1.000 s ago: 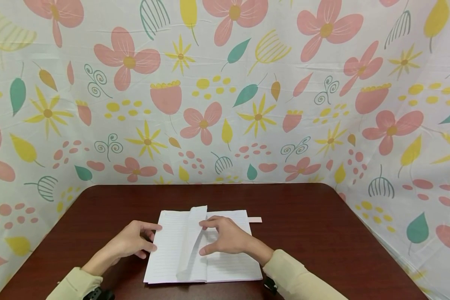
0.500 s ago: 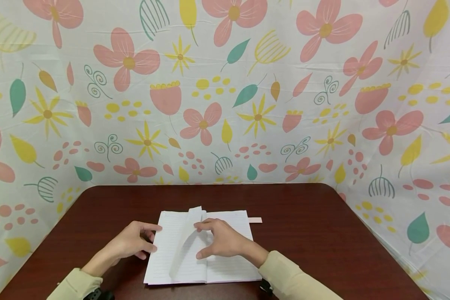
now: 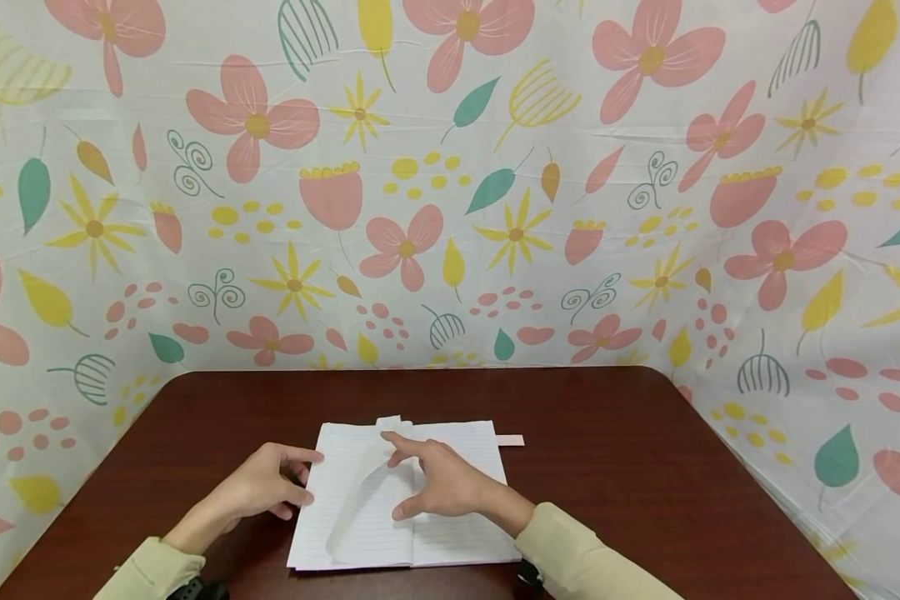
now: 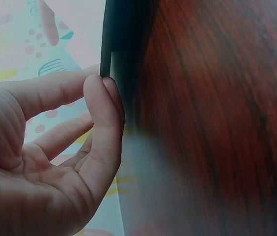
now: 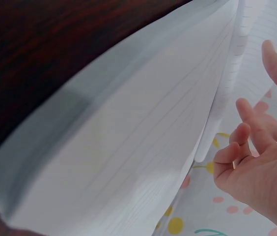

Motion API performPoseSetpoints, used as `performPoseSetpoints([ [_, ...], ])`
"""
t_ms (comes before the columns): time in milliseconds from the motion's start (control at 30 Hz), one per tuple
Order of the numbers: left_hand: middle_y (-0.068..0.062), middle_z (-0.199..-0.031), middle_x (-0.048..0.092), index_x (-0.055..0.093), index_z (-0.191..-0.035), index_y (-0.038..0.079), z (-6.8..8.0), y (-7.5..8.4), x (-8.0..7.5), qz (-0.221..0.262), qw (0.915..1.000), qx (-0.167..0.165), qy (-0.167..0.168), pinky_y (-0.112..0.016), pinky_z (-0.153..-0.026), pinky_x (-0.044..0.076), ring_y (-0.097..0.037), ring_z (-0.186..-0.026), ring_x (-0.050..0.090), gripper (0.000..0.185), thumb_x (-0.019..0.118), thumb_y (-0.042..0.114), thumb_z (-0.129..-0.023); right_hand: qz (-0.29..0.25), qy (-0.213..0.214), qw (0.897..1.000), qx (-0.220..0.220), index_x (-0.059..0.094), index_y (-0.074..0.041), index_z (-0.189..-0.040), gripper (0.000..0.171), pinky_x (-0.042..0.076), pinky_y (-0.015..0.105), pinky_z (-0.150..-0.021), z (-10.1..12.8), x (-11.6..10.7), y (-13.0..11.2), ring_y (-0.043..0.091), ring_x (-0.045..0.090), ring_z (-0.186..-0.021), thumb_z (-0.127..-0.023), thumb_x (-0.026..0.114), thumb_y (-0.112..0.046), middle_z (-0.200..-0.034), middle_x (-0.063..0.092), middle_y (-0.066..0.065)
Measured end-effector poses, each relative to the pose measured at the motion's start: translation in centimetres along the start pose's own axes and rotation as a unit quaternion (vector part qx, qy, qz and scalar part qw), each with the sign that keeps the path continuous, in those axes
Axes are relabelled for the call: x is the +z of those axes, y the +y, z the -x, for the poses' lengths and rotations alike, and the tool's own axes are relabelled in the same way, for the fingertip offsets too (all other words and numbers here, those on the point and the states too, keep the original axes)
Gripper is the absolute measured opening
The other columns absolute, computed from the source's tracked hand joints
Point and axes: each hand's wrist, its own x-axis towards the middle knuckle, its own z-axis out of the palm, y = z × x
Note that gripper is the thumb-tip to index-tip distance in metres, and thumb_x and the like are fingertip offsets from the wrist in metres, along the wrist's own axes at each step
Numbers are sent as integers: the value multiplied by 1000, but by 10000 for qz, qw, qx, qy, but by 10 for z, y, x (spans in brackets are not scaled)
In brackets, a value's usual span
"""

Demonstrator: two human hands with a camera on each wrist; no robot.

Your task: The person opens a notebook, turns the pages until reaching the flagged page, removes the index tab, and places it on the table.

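Right hand [image 3: 446, 479] extended, fingers loosened and gripping nothing, above a spread notebook [image 3: 465, 537] on a desk [image 3: 607, 467], as a page [image 3: 358, 504] leans farther left than moments ago, its turn seemingly nearly done; the left hand [image 3: 261, 479] pinches the notebook's left edge.

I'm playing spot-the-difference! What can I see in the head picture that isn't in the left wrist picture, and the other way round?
Only the head view shows the pink strip poking out past the right page, and both cream sleeves.

Only the left wrist view shows the palm side of the left hand, and a broad dark surface by its fingertips, maybe the notebook's cover.

Both show that hand, part of the notebook, the red-brown table and the flowery cloth.
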Motion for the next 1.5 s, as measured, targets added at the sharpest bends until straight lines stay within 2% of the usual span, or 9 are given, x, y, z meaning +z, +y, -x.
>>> performPoseSetpoints([
  [167,-12,-86,53,58,-125,-4,0,-1,0,9,10000,16,-3,-38,-54,54,-19,-63,57,57,79,2,-72,-119,-61,9999,-52,24,-21,-151,101,41,38,-98,0,1,1,18,41,-129,-71,86,-20,-117,62,-5],
  [433,-11,-86,53,57,-125,-5,0,0,0,21,10000,-1,-14,-38,-54,54,-19,-63,57,57,79,1,-72,-106,-101,9998,-106,15,-28,-152,109,43,28,-89,0,2,1,16,44,-125,-70,86,-16,-118,62,-7],
  [567,-11,-86,53,57,-125,-5,0,0,0,33,10000,-5,-4,-38,-54,54,-19,-62,57,58,79,1,-72,-129,-121,9996,-207,12,-31,-153,112,43,22,-74,0,2,-1,15,53,-94,-70,85,-10,-121,61,-5],
  [633,-11,-85,53,58,-125,-5,-1,0,0,37,10000,-13,6,-38,-54,54,-19,-62,57,58,79,1,-72,-131,-135,9995,-253,11,-32,-152,113,42,20,-67,-1,2,-2,13,48,-76,-70,84,-8,-123,61,-5],
  [733,-12,-85,53,58,-124,-5,-1,-1,0,32,10000,-12,16,-38,-54,55,-20,-62,57,57,80,1,-72,-136,-171,9993,-303,11,-30,-153,113,40,19,-63,-2,3,-4,10,40,-65,-70,84,-5,-124,60,-4],
  [933,-12,-85,53,58,-124,-5,-1,-1,0,47,10000,17,22,-38,-53,55,-20,-61,58,57,80,2,-72,-60,-307,9994,-170,12,-32,-153,114,42,20,-70,-3,7,-7,8,40,-60,-69,84,-4,-125,59,-5],
  [1100,-12,-85,53,57,-125,-6,-1,-2,0,113,9999,49,-18,-38,-53,54,-24,-65,62,53,77,4,-77,153,-398,9989,-176,18,-25,-152,107,41,21,-80,-2,9,-6,5,41,-56,-70,84,-7,-125,59,-5],
  [1233,-12,-86,53,57,-125,-6,-1,-3,0,154,9999,68,-2,-39,-52,54,-26,-67,64,52,76,6,-79,256,-407,9985,-272,22,-20,-152,103,41,20,-79,-3,9,-5,4,40,-56,-71,84,-7,-124,59,-5],
  [1500,-12,-87,53,57,-125,-3,-1,-5,1,131,9999,-9,84,-39,-53,54,-24,-65,61,58,81,8,-74,251,-518,9979,-292,24,-15,-151,99,42,18,-74,-4,10,-5,3,40,-58,-72,82,-7,-124,60,-5],
])
